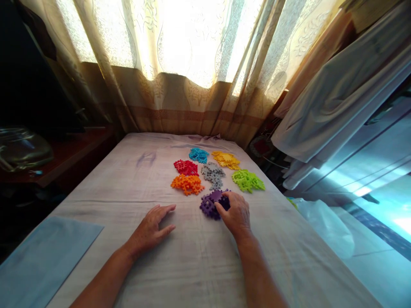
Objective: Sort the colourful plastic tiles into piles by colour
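My right hand (236, 211) is at the pile of purple gear-edged plastic pieces (210, 205), its thumb and fingers closed around a purple piece at the pile's right side. The fingertips are partly hidden among the pieces. To the left, my left hand (152, 226) rests low over the cloth, fingers stretched and thumb apart, holding nothing. Just beyond the purple pile lie similar grey pieces (212, 172) and orange pieces (187, 184). Behind the orange ones are red pieces (186, 167). Bright green pieces (248, 180) lie to the right of my right hand.
Blue pieces (198, 155) and yellow pieces (226, 159) sit farther back on the cloth-covered table (125, 184). A light blue sheet (48, 256) lies at the front left. Curtains (180, 96) hang behind; clothes (330, 94) hang at the right. A glass bowl (24, 149) stands left.
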Tool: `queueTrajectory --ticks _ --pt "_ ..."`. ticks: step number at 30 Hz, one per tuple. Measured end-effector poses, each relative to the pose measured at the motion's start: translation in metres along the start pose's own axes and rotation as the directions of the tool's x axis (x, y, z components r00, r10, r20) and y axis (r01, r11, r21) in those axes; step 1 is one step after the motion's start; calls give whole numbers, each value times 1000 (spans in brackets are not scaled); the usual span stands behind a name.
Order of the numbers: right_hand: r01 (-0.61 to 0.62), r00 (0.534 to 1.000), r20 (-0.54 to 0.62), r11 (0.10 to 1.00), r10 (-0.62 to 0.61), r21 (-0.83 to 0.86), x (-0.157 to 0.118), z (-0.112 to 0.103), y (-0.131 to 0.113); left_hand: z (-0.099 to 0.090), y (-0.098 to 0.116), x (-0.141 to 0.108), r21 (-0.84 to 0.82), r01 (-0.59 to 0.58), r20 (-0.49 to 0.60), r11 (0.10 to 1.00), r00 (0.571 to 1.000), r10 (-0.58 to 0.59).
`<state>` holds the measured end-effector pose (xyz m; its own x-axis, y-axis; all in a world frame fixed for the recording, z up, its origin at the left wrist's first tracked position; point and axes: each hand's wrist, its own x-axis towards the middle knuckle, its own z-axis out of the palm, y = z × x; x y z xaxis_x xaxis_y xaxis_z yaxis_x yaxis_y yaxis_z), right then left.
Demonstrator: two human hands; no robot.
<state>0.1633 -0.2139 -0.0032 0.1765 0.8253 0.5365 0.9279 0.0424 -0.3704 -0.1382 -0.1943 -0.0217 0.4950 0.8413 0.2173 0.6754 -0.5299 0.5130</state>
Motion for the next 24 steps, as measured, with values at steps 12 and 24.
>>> queueTrajectory --ticks 12,24 --pt "-412 875 -156 874 458 258 3 13 63 -3 -14 3 -81 137 -263 987 952 -154" --pt "-498 819 -108 791 564 356 10 26 64 -23 -31 -1 -102 348 -450 932 819 -355"
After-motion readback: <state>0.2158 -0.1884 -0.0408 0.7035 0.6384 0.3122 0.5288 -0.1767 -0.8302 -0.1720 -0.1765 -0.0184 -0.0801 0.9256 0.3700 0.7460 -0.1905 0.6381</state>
